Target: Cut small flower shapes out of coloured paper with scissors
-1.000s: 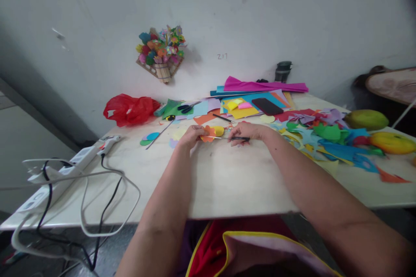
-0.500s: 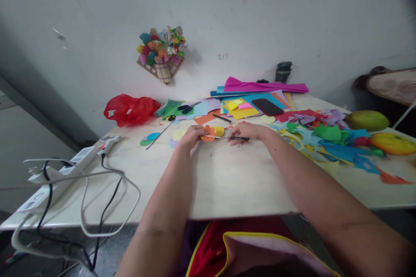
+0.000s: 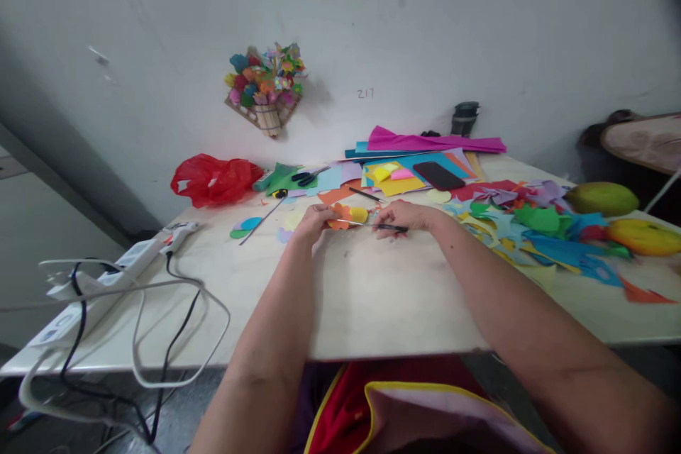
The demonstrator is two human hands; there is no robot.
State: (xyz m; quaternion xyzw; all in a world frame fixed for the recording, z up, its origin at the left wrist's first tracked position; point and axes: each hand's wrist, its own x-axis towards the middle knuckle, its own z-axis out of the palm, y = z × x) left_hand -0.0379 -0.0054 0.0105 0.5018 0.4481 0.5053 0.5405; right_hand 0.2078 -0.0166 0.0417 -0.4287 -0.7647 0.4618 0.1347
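Note:
My left hand [image 3: 312, 221] rests on the white table [image 3: 372, 298], fingers pinched on an orange paper cut-out [image 3: 340, 216] with a yellow piece [image 3: 359, 214] beside it. My right hand [image 3: 407, 215] is closed on a thin black-handled tool [image 3: 391, 228] whose metal tip points left to the orange paper. Both hands lie close together at the table's middle.
Coloured paper sheets [image 3: 404, 174], a black phone [image 3: 438, 174] and black scissors [image 3: 304, 176] lie behind the hands. Paper scraps [image 3: 537, 227] and two mangoes [image 3: 601, 196] fill the right. A red plastic bag [image 3: 213, 179], a power strip [image 3: 106, 277] with cables and a paper-flower basket [image 3: 266, 89] are left.

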